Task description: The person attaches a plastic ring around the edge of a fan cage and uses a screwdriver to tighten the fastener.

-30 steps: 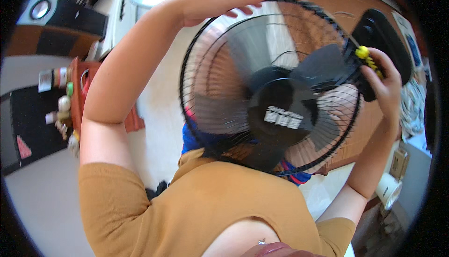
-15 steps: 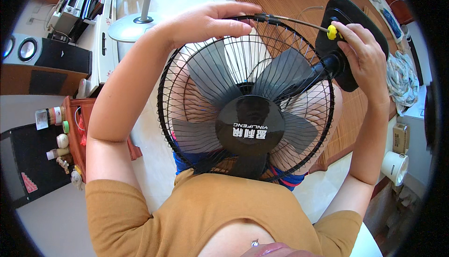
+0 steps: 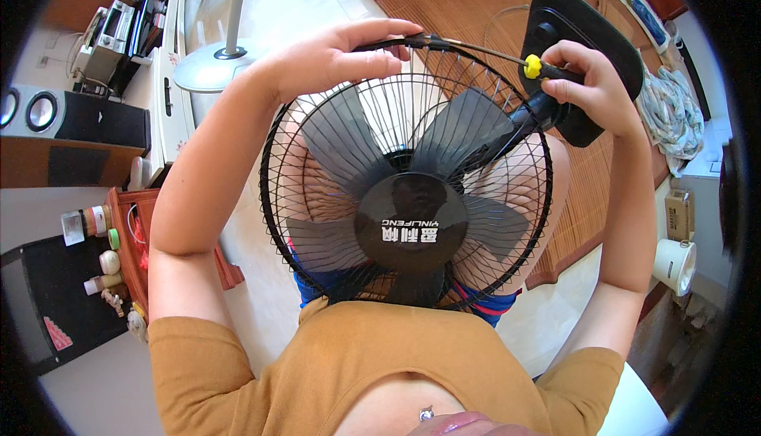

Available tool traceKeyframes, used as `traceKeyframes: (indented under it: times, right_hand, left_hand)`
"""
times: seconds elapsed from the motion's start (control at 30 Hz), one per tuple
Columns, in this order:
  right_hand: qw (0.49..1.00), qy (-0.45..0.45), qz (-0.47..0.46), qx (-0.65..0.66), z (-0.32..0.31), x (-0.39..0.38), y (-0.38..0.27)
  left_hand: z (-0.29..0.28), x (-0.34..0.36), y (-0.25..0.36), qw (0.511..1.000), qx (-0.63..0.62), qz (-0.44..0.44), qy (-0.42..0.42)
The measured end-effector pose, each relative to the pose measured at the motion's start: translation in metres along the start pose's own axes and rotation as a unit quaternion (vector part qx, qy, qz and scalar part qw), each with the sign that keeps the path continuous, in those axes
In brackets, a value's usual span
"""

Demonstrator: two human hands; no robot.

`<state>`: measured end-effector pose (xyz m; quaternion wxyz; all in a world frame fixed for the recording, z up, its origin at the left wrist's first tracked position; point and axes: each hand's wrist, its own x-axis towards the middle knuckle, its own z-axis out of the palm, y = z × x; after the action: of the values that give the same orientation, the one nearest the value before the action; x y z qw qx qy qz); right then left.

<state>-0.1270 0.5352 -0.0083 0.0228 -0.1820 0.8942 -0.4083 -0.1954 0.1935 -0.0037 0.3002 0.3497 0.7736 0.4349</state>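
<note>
A black fan [image 3: 410, 222] with grey blades rests on my lap, its round wire guard facing up. Curled over the guard's far rim is my left hand [image 3: 337, 59], thumb on the near side and fingers on the other. My right hand [image 3: 594, 91] grips the black handle of a screwdriver [image 3: 533, 66] with a yellow collar. The screwdriver's long thin shaft runs left to a small black clip [image 3: 426, 41] on the rim, just beyond my left fingertips; whether its tip sits in a screw is too small to tell. The fan's black base [image 3: 622, 47] tilts behind my right hand.
A brown woven mat [image 3: 444, 8] covers the floor ahead. To the left stand a pale round stand base [image 3: 210, 67], a speaker [image 3: 87, 115] and a red-brown wooden cabinet [image 3: 131, 222] with small jars. Bunched cloth [image 3: 670, 111] and a white cylinder [image 3: 674, 265] are at right.
My right hand has shifted its grip on the screwdriver, now with the fingers wrapped round the handle and the wrist turned. My left hand stays on the rim. The whole view has shifted slightly.
</note>
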Motion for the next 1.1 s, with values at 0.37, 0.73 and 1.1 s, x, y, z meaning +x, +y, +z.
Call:
traceKeyframes:
  times: [0.37, 0.73, 1.1]
  right_hand:
    - [0.833, 0.22, -0.217, -0.458, 0.017, 0.002, -0.008]
    - [0.892, 0.124, -0.158, -0.406, 0.006, -0.007, -0.023]
    - [0.975, -0.201, 0.097, -0.007, -0.026, 0.028, -0.025]
  left_hand:
    - [0.001, -0.004, 0.009, 0.996, -0.061, -0.062, 0.02]
    - [0.006, 0.001, 0.018, 0.995, -0.078, -0.058, 0.019]
    - [0.002, -0.005, 0.011, 0.996, -0.07, -0.048, 0.019]
